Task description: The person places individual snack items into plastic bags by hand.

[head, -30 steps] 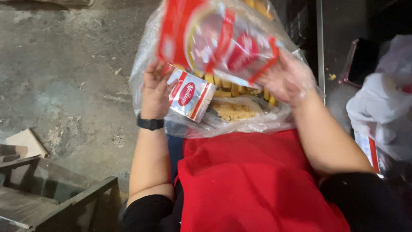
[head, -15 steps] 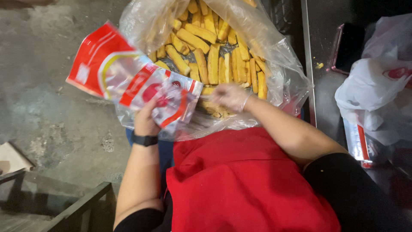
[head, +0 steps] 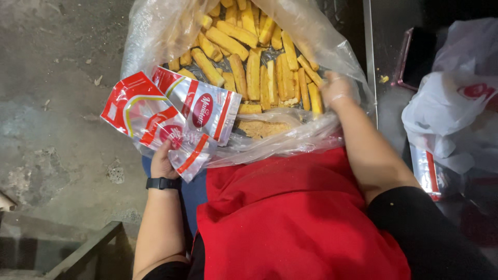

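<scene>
Here I see red-and-clear empty pouches (head: 171, 116), flat and crinkled, clamped in the left hand (head: 165, 161). The right hand (head: 336, 89) reaches among golden sticks (head: 254, 57); its grip I cannot tell.

Glossy printed plastic pouches (head: 171, 122); thin crinkled clear plastic bag (head: 290, 140); matt red cloth apron (head: 290, 218); rough concrete floor (head: 52, 78).

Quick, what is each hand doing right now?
Left hand: closed, holding red-and-clear empty pouches.
Right hand: inside the big plastic bag at the yellow sticks; grip unclear.
</scene>
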